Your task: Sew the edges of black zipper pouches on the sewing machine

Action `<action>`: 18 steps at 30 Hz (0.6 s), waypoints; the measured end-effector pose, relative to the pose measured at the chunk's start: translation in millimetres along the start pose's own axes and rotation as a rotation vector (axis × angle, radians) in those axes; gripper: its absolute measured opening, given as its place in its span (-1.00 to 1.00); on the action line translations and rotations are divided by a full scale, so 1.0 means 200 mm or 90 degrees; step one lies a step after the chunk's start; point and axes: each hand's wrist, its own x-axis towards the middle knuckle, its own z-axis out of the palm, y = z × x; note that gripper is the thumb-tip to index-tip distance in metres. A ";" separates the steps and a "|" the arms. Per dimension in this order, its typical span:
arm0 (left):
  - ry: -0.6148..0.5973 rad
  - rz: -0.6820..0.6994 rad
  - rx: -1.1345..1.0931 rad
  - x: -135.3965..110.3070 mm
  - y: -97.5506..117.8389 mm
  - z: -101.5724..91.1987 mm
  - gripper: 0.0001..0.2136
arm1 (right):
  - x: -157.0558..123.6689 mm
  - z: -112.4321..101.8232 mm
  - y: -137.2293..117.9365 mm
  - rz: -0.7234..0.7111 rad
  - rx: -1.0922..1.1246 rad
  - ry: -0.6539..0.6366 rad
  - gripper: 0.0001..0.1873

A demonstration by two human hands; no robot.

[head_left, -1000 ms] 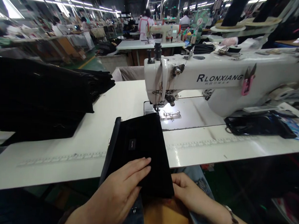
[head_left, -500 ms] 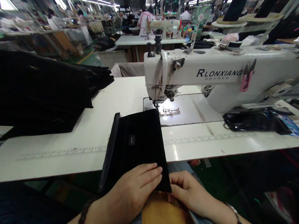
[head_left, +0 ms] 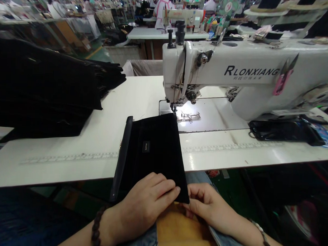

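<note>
A black fabric bag piece (head_left: 157,155) lies partly on the sewing table and hangs over its front edge toward my lap. It bears a small dark label (head_left: 146,146) and has a smooth dark band (head_left: 122,159) down its left side. Its top right corner reaches the needle area of a white sewing machine (head_left: 175,105). My left hand (head_left: 150,201) rests over the lower part, fingers bent and together, thumb hidden. At the bottom right corner, my right hand (head_left: 204,203) pinches the edge between thumb and fingers.
A tall stack of black pieces (head_left: 46,93) covers the table's left side. A black phone-like pouch (head_left: 284,130) lies at the right, and pink-handled snips (head_left: 285,75) hang on the machine. A printed ruler (head_left: 68,157) runs along the white table (head_left: 104,131). Other people work behind.
The view has tipped down slightly, so the scene sits higher in the picture. My left fingers have bent more over the fabric's lower part. My right hand keeps its pinch.
</note>
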 end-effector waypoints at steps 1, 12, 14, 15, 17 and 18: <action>0.000 0.005 0.010 0.00 0.00 0.00 -0.79 | 0.00 0.00 0.00 0.004 0.010 -0.003 -0.70; 0.086 0.066 0.064 -0.01 0.01 0.01 -0.86 | -0.09 -0.04 0.00 -0.285 -0.381 0.134 -0.81; 0.083 0.063 0.065 -0.01 0.01 0.01 -0.86 | -0.11 -0.07 0.00 -0.502 -0.590 0.236 -0.95; 0.079 0.065 0.066 0.00 0.02 0.01 -0.86 | -0.12 -0.07 0.00 -0.577 -0.664 0.256 -0.90; 0.081 0.068 0.070 0.00 0.02 0.01 -0.86 | -0.12 -0.08 -0.02 -0.652 -0.757 0.240 -0.81; 0.083 0.068 0.072 0.00 0.02 0.01 -0.86 | -0.11 -0.08 -0.03 -0.667 -0.781 0.221 -0.80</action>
